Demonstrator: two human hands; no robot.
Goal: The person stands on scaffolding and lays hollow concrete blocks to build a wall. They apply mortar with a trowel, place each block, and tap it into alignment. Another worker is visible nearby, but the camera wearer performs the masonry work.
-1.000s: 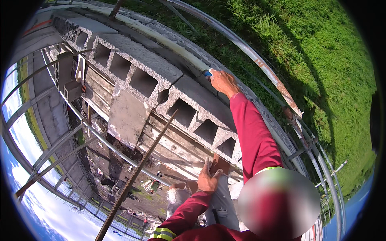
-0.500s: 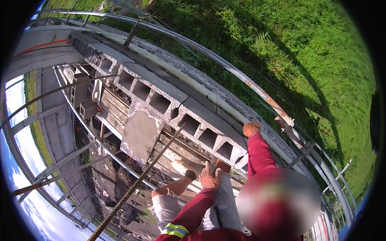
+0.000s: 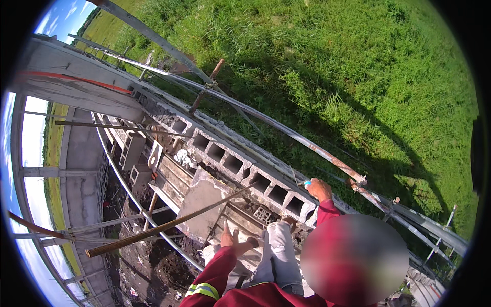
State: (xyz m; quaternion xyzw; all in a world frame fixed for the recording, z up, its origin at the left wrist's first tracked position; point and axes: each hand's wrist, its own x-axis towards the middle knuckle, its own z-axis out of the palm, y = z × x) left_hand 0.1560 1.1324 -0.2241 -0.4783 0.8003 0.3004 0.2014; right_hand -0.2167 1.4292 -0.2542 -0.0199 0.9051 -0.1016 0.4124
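Note:
A row of grey hollow concrete blocks [image 3: 269,188] runs diagonally across the middle, cavities showing. Beside its near right end, over the outer edge, my right hand [image 3: 319,190] is closed around a small item with a blue end [image 3: 307,183]; my fingers hide most of it, so its kind is unclear. My left hand [image 3: 229,237] hangs above my leg, empty, thumb and fingers apart. Just beyond it lies a flat grey board [image 3: 202,200] smeared with what looks like mortar. A ribbed steel bar [image 3: 169,223] slants from the blocks toward me, passing above that board.
Metal scaffold pipes [image 3: 286,129] run along the wall's outer side, with grass [image 3: 388,66] below. Another steel bar [image 3: 123,128] sticks out farther left. Loose blocks [image 3: 134,150] stand on wooden planks [image 3: 171,176]. A curved pipe [image 3: 128,187] borders the drop on the left.
My left hand has lifted off my leg and shifted left. My right hand remains by the wall's outer edge, now showing the blue-ended item. The view has turned, bringing more of the left side in.

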